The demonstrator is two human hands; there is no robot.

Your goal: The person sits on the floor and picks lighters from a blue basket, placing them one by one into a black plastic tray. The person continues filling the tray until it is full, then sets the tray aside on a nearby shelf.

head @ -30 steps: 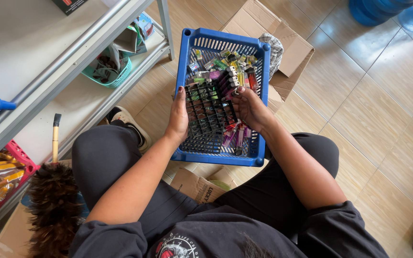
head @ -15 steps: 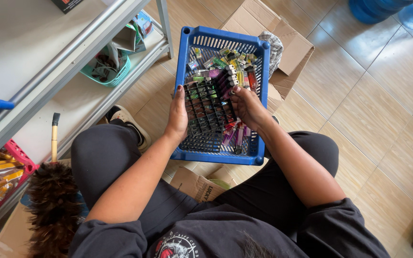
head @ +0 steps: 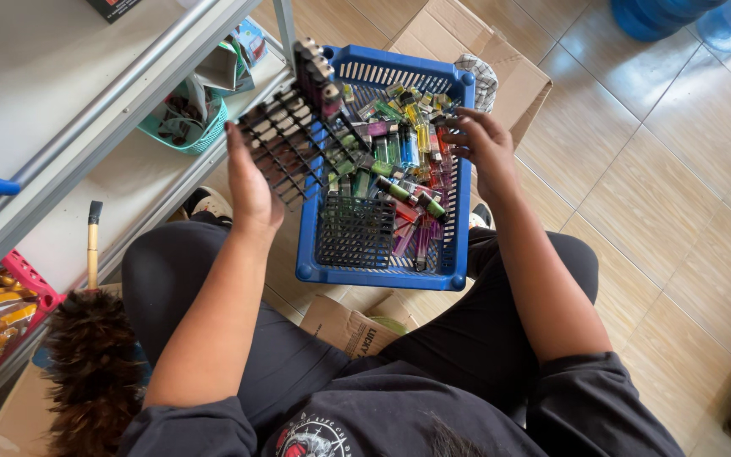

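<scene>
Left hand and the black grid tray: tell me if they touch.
Touching. The head view shows the left hand gripping the black grid tray by its edge.

One head-worn view only, looking steeply down over your lap, close on the blue basket [head: 382,262] at frame centre, your forearms entering from the bottom edge, metal shelving [head: 86,127] left of the basket, tiled floor [head: 678,211] right of it, no second view to overlap.
</scene>
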